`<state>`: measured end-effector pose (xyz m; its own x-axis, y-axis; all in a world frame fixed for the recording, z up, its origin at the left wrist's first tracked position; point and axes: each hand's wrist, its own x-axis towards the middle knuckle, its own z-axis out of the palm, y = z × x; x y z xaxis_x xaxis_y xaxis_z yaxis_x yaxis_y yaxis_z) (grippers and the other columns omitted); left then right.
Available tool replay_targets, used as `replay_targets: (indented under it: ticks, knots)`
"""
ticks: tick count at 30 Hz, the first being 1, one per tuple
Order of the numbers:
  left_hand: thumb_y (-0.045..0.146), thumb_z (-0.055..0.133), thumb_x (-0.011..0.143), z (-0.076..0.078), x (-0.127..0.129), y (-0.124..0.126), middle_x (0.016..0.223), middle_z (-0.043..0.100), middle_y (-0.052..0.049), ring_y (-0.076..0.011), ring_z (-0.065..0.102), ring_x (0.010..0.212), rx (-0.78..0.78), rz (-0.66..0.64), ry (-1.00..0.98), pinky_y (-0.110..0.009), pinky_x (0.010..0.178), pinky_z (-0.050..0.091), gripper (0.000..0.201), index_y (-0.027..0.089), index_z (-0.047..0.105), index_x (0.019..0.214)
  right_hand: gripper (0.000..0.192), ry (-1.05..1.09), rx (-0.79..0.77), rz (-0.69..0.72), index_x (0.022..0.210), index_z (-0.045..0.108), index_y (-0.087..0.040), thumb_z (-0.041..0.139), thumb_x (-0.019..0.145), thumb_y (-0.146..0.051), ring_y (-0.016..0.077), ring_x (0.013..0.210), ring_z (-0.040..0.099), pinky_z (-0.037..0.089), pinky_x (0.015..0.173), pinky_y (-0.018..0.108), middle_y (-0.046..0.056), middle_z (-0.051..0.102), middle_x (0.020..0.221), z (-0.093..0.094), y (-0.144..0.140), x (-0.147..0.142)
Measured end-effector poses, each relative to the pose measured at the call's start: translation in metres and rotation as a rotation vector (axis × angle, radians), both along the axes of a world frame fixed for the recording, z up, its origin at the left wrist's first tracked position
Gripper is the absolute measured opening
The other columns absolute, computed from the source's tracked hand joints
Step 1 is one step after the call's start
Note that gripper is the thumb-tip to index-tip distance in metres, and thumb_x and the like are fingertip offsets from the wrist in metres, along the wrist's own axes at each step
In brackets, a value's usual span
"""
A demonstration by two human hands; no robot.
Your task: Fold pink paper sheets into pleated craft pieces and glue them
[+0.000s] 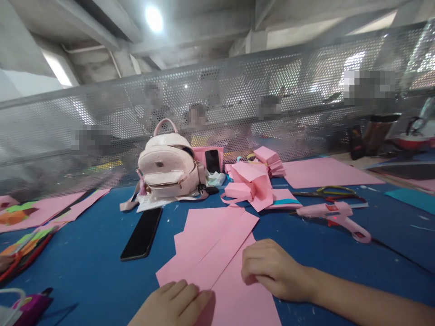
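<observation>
Pink sheets, edges fanned | hands half-curled atop, grip hidden | blue table alongside

Glaring ceiling lamp, hazy perforated screen, blurred, stretched edges

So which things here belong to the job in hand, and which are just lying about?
Probably part of the job:
loose pink sheets, under the left hand and right hand
folded pink pieces
pink glue gun
yellow-handled scissors

Probably just lying about:
pale pink backpack
flat black phone
upright phone beside the backpack
</observation>
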<state>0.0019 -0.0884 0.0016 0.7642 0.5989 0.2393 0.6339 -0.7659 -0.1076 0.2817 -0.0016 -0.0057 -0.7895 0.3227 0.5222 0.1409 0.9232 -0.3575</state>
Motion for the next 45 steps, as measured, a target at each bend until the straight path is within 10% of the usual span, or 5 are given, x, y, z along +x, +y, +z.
replay_targets:
  ticks: [8,14,22,28,45]
  knots:
    - [0.019,0.047,0.090,0.012,0.075,0.065,0.093,0.063,-0.005,-0.0216,0.061,0.078,-0.239,0.041,0.006,-0.033,0.067,0.049,0.015,0.018,0.059,0.100,0.026,0.014,0.026,-0.016,0.076,0.062,-0.021,0.042,0.086,-0.008,0.0126,0.065,0.057,0.035,0.061,0.027,-0.002,0.064,0.067,-0.001,0.000,0.000]
    - [0.027,0.061,0.075,0.014,0.114,0.123,0.089,0.070,-0.006,-0.0242,0.066,0.070,-0.321,0.015,0.054,-0.030,0.055,0.043,0.047,0.019,0.054,0.121,0.027,0.018,0.032,0.004,0.078,0.063,-0.021,0.040,0.084,-0.008,0.0131,0.064,0.057,0.036,0.061,0.027,-0.002,0.065,0.068,-0.004,0.004,0.001]
    - [0.022,0.053,0.078,0.018,0.137,0.149,0.077,0.071,-0.005,-0.0227,0.066,0.066,-0.312,0.083,0.026,-0.028,0.054,0.037,0.025,0.022,0.065,0.100,0.027,0.011,0.024,0.020,0.078,0.062,-0.021,0.040,0.080,-0.005,0.0134,0.064,0.058,0.037,0.061,0.026,-0.001,0.066,0.070,-0.003,0.004,0.001]
    - [0.025,0.046,0.089,0.016,0.119,0.137,0.089,0.073,-0.002,-0.0219,0.068,0.073,-0.264,0.103,-0.060,-0.028,0.059,0.043,0.046,0.030,0.050,0.134,0.026,-0.012,0.030,0.001,0.078,0.062,-0.021,0.042,0.080,-0.004,0.0118,0.065,0.058,0.035,0.062,0.026,-0.002,0.066,0.071,-0.001,0.001,0.004]
    - [0.005,0.048,0.074,0.005,0.025,0.070,0.133,0.054,-0.006,-0.0241,0.050,0.120,-0.337,0.470,-0.283,-0.036,0.097,0.043,0.067,0.026,0.043,0.138,0.024,-0.010,0.044,0.013,0.077,0.062,-0.021,0.044,0.085,-0.008,0.0122,0.064,0.058,0.034,0.058,0.026,-0.001,0.064,0.070,-0.001,-0.002,0.005]
